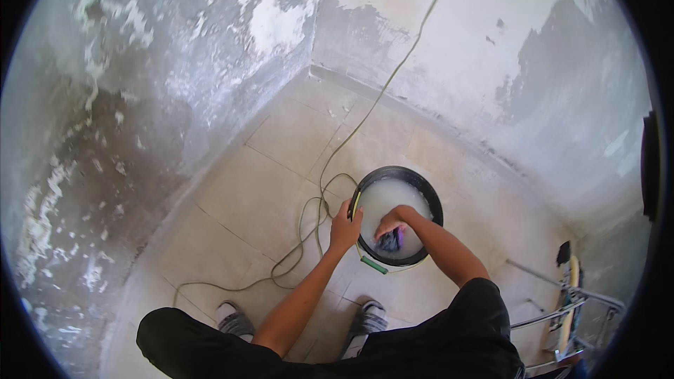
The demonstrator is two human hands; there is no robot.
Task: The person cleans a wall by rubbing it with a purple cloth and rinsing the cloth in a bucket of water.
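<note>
A round black bucket stands on the tiled floor in front of me, with cloudy whitish liquid inside. My left hand grips the bucket's left rim, its thumb over the edge. Inside the bucket, my right hand holds a dark cloth with a purple part, partly in the liquid. The bucket's thin wire handle, with a green grip, hangs down on the near side.
A long thin cable runs down from the top and lies in loops left of the bucket. Peeling walls meet at a corner beyond. A metal frame with other items stands at the right. My feet in striped sandals are close below.
</note>
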